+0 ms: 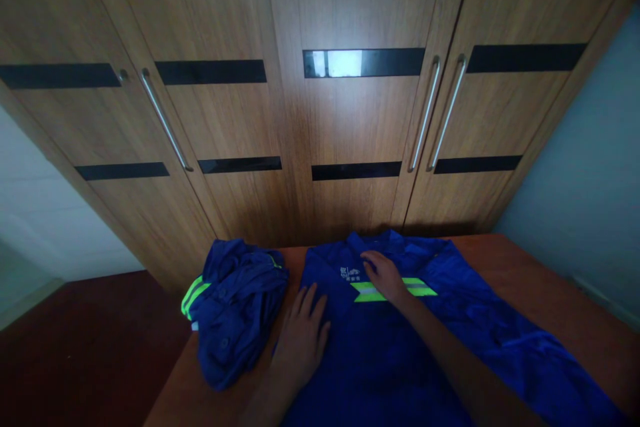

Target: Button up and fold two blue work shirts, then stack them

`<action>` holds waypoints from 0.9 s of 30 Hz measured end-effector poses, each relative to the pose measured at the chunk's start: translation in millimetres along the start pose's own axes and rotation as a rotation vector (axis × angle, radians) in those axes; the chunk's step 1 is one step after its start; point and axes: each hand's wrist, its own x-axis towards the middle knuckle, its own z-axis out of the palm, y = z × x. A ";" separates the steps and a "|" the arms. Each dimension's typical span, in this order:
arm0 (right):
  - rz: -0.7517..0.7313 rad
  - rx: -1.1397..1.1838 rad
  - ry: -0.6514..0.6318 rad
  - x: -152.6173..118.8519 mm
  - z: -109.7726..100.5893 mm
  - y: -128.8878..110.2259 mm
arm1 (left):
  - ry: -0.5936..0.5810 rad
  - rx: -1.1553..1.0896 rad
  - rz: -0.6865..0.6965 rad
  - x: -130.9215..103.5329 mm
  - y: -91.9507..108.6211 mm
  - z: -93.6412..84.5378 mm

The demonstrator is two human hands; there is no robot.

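I seem to be smoothing the jacket (370,353), which lies spread, front up, on the table (500,267). My left hand (303,333) rests at the jacket's left edge, fingers spread, gripping nothing; my right hand (384,275) is over its chest by the stripe (425,289), fingers bent and apart, no cloth visibly clamped. A bundle (237,310) lies just left of the jacket. Further smoothing, I judge, calls for light, flat palms, clear of the bundle.
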 end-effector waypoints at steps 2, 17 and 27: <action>0.022 -0.054 0.050 -20.6 -34.4 31.5 | -0.046 0.027 -0.006 6.4 -3.3 8.4; 0.298 -0.611 0.017 -146.6 -110.4 194.1 | -0.217 0.070 -0.046 -9.4 -26.3 15.6; 0.361 -0.334 0.009 -75.2 -136.3 207.6 | -0.120 0.102 -0.225 73.8 -16.9 16.7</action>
